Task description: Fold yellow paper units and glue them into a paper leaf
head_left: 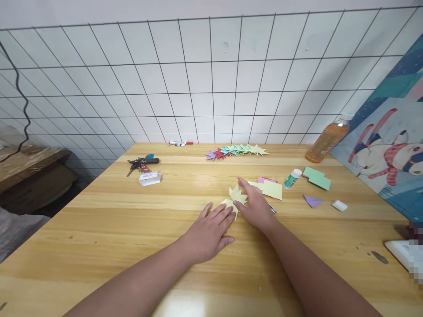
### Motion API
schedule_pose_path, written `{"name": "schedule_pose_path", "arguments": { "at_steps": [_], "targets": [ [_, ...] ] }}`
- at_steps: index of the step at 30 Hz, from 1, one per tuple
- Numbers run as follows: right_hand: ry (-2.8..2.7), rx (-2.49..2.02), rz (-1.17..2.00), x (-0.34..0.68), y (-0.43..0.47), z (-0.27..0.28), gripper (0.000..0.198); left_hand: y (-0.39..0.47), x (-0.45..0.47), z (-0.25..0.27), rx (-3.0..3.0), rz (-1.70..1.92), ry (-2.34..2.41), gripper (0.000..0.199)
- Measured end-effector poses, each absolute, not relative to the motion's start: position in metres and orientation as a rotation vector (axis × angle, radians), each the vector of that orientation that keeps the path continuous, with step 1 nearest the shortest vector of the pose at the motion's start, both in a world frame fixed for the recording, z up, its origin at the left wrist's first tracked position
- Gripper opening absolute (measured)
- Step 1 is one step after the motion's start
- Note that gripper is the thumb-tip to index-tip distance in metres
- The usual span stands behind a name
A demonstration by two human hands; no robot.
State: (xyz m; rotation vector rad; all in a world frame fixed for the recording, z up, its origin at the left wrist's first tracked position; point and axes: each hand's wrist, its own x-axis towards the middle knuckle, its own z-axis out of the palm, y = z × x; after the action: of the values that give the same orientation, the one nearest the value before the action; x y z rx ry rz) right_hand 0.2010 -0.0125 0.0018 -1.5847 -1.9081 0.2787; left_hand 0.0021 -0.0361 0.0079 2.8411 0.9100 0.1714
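A pale yellow folded paper star (237,195) with pointed tips lies flat on the wooden table. My left hand (210,231) rests palm down with its fingers stretched out, the fingertips on the lower left of the star. My right hand (255,206) is at the star's right side, thumb touching the paper and index finger extended past its upper edge. Yellow paper sheets (272,190) lie just beyond the right hand, with a pink sheet (267,179) partly under them. Beside that hand, a small pen-like object (272,209) is mostly hidden.
Finished paper stars (236,151) lie in a row near the wall. A glue stick (292,178), green sheets (317,178), a purple folded piece (312,200), an eraser (339,205) and a bottle (328,138) stand or lie right. Keys (142,164), a small box (150,178) and markers (181,143) are left.
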Motion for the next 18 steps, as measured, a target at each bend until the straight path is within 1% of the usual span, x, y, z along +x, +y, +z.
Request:
{"name": "schedule_pose_path", "arguments": {
  "at_steps": [3,6,10,12,14,18],
  "targets": [
    [-1.833,-1.703,0.359,0.2,-0.005,-0.003,0.055,-0.037,0.003,0.007,2.836,0.141,0.913,0.056],
    [-1.811,-1.818,0.277,0.199,0.0,-0.006,0.047,-0.037,0.005,0.008,2.829,0.133,0.915,0.056],
    [-1.84,-1.812,0.151,0.197,-0.002,-0.001,0.043,-0.038,0.006,0.009,2.82,0.156,0.935,0.053],
    [-1.942,-1.77,0.102,0.198,-0.01,0.004,0.04,-0.039,0.005,0.008,2.819,0.155,0.947,0.054],
    [-2.155,-1.71,0.085,0.199,-0.022,0.007,0.039,-0.039,0.004,0.007,2.81,0.135,0.95,0.056],
    [-2.514,-1.636,0.129,0.2,-0.049,0.005,0.049,-0.038,0.002,0.006,2.791,0.089,0.941,0.058]
  ]
}}
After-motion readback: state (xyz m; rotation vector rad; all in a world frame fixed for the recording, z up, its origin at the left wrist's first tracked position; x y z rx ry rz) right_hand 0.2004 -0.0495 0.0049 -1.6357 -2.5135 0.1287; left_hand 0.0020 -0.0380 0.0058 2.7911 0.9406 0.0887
